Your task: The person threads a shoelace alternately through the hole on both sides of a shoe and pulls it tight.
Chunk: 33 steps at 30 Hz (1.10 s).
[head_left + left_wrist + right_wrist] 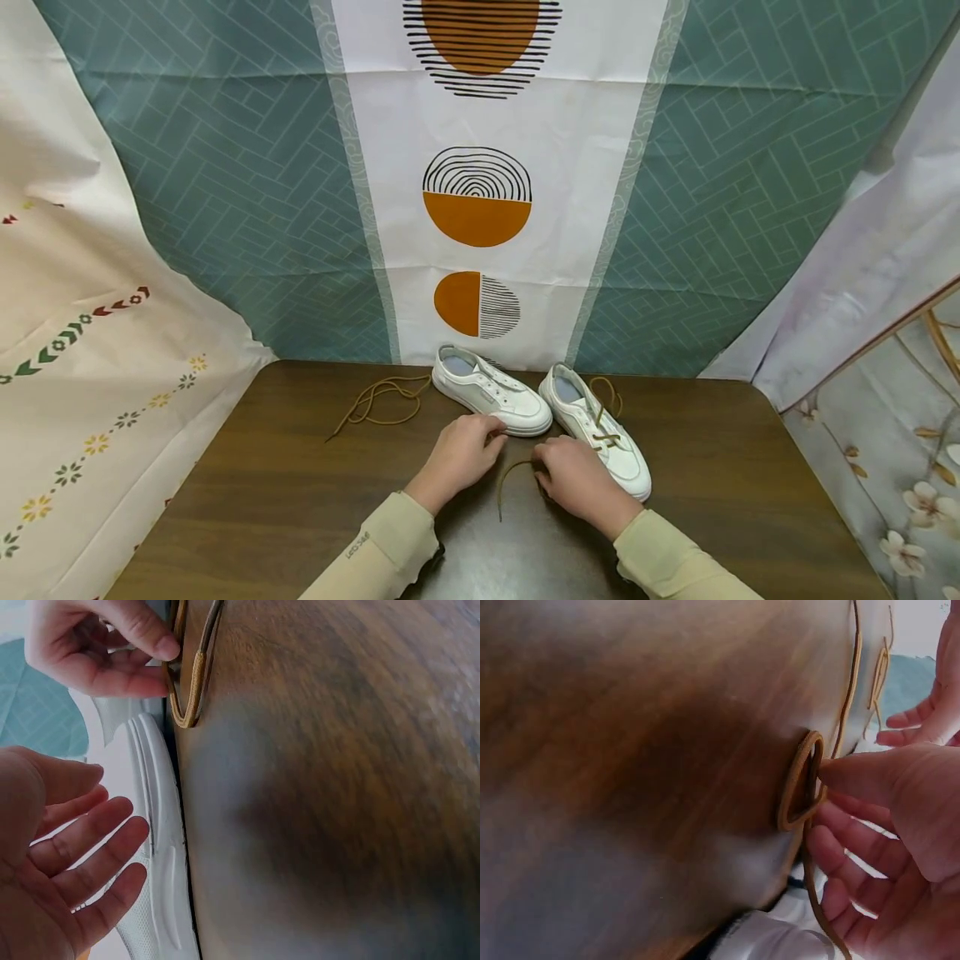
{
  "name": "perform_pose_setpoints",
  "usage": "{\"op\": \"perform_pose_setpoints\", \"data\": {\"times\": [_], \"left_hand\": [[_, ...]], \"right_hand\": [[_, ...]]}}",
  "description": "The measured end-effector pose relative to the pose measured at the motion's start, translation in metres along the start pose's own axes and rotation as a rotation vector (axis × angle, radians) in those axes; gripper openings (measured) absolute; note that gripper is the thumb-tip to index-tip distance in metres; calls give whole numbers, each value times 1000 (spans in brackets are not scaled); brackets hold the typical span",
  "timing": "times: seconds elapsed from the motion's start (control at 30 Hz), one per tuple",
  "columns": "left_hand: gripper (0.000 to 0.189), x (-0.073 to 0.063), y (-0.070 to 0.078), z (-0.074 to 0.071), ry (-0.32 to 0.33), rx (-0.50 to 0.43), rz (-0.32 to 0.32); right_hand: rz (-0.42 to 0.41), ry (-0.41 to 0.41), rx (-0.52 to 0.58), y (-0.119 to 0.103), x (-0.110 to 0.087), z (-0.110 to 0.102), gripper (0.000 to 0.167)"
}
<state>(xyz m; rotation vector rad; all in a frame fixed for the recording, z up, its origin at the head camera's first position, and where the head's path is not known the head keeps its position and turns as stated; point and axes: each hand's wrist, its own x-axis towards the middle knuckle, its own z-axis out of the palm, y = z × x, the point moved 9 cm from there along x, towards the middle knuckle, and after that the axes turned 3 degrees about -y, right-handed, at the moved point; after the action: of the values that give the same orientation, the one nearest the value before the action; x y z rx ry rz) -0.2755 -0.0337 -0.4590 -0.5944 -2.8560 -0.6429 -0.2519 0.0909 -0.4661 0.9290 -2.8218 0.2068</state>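
Observation:
My right hand (576, 477) pinches a brown shoelace (801, 780) between thumb and fingertips, close to the tabletop. A small loop bulges past the fingertips, and one end of the lace curves over the wood toward the left. Beside this hand lies a white sneaker (633, 467) with brown lace through its front eyelets. My left hand (467, 450) holds nothing; its fingers are spread and loosely bent in the left wrist view (82, 855). It is close by the toe of another white sneaker (517, 408), whose eyelets carry no lace.
On the left of the dark wooden table (247, 500) lies a second brown shoelace (367, 400), loosely coiled. A patterned cloth (480, 250) hangs right behind the table's back edge. Flowered fabric (75, 400) hangs along the left side.

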Motion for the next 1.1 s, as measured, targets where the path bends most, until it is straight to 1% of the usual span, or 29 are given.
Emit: {"op": "perform_pose_setpoints", "data": {"times": [0.13, 0.2, 0.33, 0.37, 0.43, 0.57, 0.67, 0.77, 0.83, 0.9, 1.03, 1.1], "left_hand": [[17, -1, 0, -1, 2, 1, -3], [17, -1, 1, -1, 0, -3, -6], [16, 0, 1, -1, 7, -10, -6], [15, 0, 1, -1, 11, -11, -3], [15, 1, 2, -2, 22, -10, 5], [15, 2, 5, -3, 34, -8, 19], [15, 2, 6, -2, 32, -17, 17], [15, 3, 7, -2, 32, -28, 13], [15, 4, 8, -2, 34, -30, 13], [14, 5, 10, -2, 35, -27, 12], [16, 9, 15, -3, 30, -18, 20], [17, 11, 19, -4, 25, -15, 29]], "right_hand": [[-23, 20, 32, -2, -1, -2, 10], [0, 15, 69, -1, -2, -5, 9], [117, -7, 204, 6, -2, -21, 12], [150, 0, 240, 9, -2, -26, 14], [209, 31, 305, 18, -2, -40, 13], [289, 107, 448, 38, -3, -69, 15], [326, 161, 597, 56, -6, -92, 18], [349, 242, 714, 75, -9, -115, 21], [349, 304, 810, 86, -11, -131, 22], [344, 352, 936, 94, -13, -143, 22], [332, 433, 1250, 107, -18, -162, 19], [325, 474, 1341, 112, -20, -171, 19]]}}
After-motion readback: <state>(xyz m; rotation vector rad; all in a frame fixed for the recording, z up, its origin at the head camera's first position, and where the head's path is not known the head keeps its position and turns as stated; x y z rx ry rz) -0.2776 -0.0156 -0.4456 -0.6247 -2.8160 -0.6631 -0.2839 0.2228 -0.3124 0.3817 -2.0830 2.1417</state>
